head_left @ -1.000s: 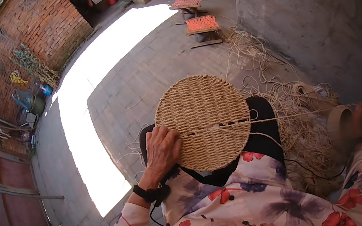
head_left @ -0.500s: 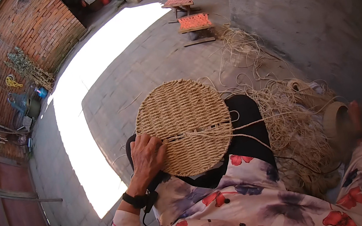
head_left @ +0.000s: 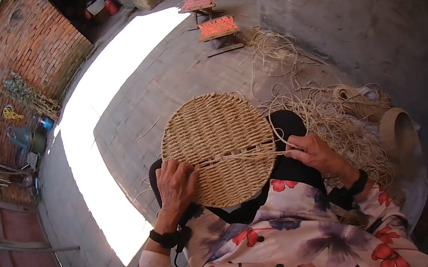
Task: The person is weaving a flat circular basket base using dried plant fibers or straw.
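Note:
A round woven cord panel (head_left: 215,124) rests on my lap, tan and tightly woven, with a narrow slit across it below the middle. My left hand (head_left: 176,185) grips its left edge, fingers on top and the thumb near the slit's end. At the right edge, my right hand (head_left: 312,151) pinches the cord (head_left: 280,144) between thumb and fingertips. That cord comes out of the slit and makes a small loop just above the fingers. Loose strands lie along the slit on the panel's surface.
A tangled heap of cord (head_left: 330,113) spreads on the floor to my right, with a tan ring-shaped roll (head_left: 397,132) at its far side. Two low stools (head_left: 218,27) with red-orange woven seats stand ahead. A grey wall (head_left: 353,12) rises at right, a brick wall (head_left: 23,58) at left.
My right hand has come in from the far right, beside the roll, to the panel's right edge and taken hold of the cord. The left hand keeps its place.

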### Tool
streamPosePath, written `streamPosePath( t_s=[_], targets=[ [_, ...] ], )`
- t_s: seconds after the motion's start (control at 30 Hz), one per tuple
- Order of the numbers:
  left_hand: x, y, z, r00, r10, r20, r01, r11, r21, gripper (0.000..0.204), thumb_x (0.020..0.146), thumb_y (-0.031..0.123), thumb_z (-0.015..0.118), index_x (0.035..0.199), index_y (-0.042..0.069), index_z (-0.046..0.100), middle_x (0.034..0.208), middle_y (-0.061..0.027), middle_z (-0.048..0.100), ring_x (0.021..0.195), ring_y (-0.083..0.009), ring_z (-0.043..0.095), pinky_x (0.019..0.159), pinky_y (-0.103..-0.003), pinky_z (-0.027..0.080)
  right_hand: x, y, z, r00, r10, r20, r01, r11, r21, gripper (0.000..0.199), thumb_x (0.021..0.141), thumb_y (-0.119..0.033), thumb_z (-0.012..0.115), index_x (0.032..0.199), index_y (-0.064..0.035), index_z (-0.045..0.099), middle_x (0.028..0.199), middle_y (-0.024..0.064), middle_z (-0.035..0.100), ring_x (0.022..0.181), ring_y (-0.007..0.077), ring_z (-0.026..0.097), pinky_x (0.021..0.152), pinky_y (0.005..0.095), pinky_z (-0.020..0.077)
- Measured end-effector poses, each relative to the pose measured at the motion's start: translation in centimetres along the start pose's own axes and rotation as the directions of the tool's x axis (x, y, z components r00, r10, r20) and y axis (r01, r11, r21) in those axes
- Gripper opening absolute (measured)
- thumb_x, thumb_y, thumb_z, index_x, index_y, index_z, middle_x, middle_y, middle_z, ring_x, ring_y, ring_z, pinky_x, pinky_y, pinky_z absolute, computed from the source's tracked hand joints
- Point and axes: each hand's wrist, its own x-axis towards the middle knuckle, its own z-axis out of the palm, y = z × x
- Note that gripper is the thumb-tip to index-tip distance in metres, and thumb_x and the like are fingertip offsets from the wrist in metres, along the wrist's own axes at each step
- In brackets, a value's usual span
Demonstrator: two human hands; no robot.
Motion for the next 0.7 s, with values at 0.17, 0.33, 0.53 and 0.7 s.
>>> streamPosePath(
  t_s=[0.17,0.33,0.53,0.7],
  targets=[
    [-0.2,-0.4,0.0,0.999,0.028,-0.042,-0.027,1.0,0.009,0.011,0.077,0.017,0.072,0.083,0.011,0.064,0.083,-0.0046,0.053,0.083,-0.0245,0.052,0.073,-0.039,0.035,-0.2,1.2,-0.2,0.999,0.05,0.023,-0.05,0.999,-0.011,0.023,0.09,-0.02,0.067,0.083,-0.0025,0.054,0.067,0.0171,0.058,0.06,0.036,0.057,0.056,0.0399,0.0442],
    [-0.4,-0.4,0.1,0.999,0.025,-0.045,-0.024,1.0,0.009,0.011,0.076,0.016,0.072,0.084,0.012,0.064,0.084,-0.0047,0.053,0.084,-0.0247,0.052,0.073,-0.039,0.035,-4.8,11.3,-9.4,0.923,-0.028,-0.384,-0.223,0.774,-0.593,0.01,0.092,-0.014,0.059,0.094,-0.0048,0.055,0.069,0.0176,0.058,0.06,0.0358,0.059,0.058,0.0454,0.0446],
    [-0.2,-0.1,0.0,0.999,0.032,-0.012,-0.032,0.999,0.02,0.012,0.077,0.016,0.071,0.087,0.011,0.065,0.085,-0.005,0.054,0.086,-0.0251,0.053,0.074,-0.039,0.037,-5.0,6.3,-9.8,0.836,0.506,-0.215,-0.397,0.826,0.399,0.034,0.094,-0.017,0.059,0.125,-0.0048,0.057,0.079,-0.0012,0.062,0.054,0.0057,0.051,0.051,0.0278,0.0427],
    [0.3,0.5,1.2,0.996,0.086,-0.034,-0.087,0.996,-0.024,0.015,0.078,0.015,0.071,0.092,0.012,0.066,0.088,-0.0063,0.055,0.091,-0.0255,0.056,0.08,-0.04,0.04,-2.7,-1.2,0.1,0.965,0.26,0.024,-0.251,0.901,0.355,0.052,0.087,-0.01,0.071,0.135,-0.0065,0.052,0.088,0.0063,0.067,0.077,0.0077,0.06,0.071,0.025,0.0506]
  ],
)
